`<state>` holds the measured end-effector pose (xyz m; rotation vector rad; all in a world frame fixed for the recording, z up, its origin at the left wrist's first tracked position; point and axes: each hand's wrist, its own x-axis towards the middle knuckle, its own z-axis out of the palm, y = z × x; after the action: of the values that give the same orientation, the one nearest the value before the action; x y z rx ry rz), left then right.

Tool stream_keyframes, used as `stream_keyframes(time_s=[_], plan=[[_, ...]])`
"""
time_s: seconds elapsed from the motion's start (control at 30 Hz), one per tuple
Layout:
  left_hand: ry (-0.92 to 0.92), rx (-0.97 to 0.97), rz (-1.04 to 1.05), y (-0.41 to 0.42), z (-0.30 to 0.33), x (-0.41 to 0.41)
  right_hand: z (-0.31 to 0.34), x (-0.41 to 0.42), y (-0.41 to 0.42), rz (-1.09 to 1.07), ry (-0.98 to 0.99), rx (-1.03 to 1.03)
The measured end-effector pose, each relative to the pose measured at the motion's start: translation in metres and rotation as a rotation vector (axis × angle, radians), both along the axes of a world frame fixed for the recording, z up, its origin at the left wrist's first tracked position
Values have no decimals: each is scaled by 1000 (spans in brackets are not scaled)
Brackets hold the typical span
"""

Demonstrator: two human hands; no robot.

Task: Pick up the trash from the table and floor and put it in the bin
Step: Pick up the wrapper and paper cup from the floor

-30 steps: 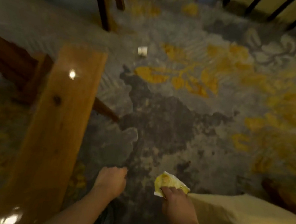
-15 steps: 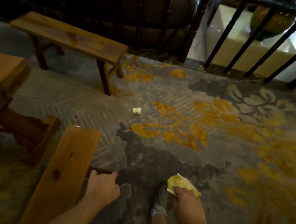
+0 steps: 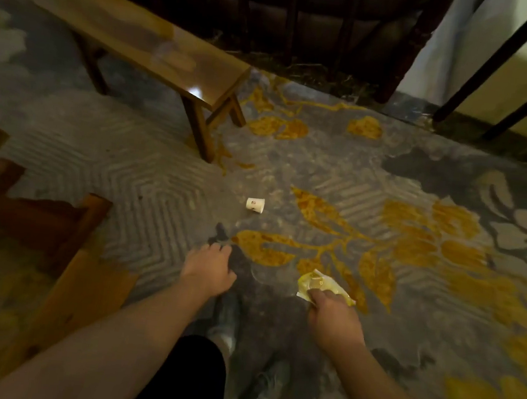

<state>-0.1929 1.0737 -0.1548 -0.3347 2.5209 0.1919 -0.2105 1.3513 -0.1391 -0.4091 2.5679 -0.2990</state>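
Note:
A small white paper cup (image 3: 255, 205) lies on its side on the patterned carpet, ahead of both hands. My right hand (image 3: 330, 320) is shut on a crumpled yellow and white wrapper (image 3: 321, 285), held above the floor. My left hand (image 3: 207, 270) hangs beside it with fingers loosely curled and nothing in it, a short way below the cup. No bin is in view.
A long wooden bench (image 3: 148, 44) stands at the upper left, its near legs close to the cup. A second bench (image 3: 66, 302) and a dark table base (image 3: 26, 216) sit at the left. Black railing bars (image 3: 497, 64) close off the back. My feet (image 3: 264, 391) are below.
The view has swung up and forward across the carpet. The cup now lies closer to my hands. My right hand still holds the wrapper; my left hand stays curled and holds nothing.

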Motion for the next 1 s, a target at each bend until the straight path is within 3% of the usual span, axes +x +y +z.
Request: stream_keyframes(time_s=[0.4, 0.67, 1.0], plan=[[-121, 33, -15, -74, -164, -207, -106, -181, -60, 77, -19, 37], [-143, 45, -4, -76, -311, -269, -249, -268, -101, 204, -24, 52], [-133, -25, -17, -71, -488, -321, -430, -306, -108, 256, -94, 13]])
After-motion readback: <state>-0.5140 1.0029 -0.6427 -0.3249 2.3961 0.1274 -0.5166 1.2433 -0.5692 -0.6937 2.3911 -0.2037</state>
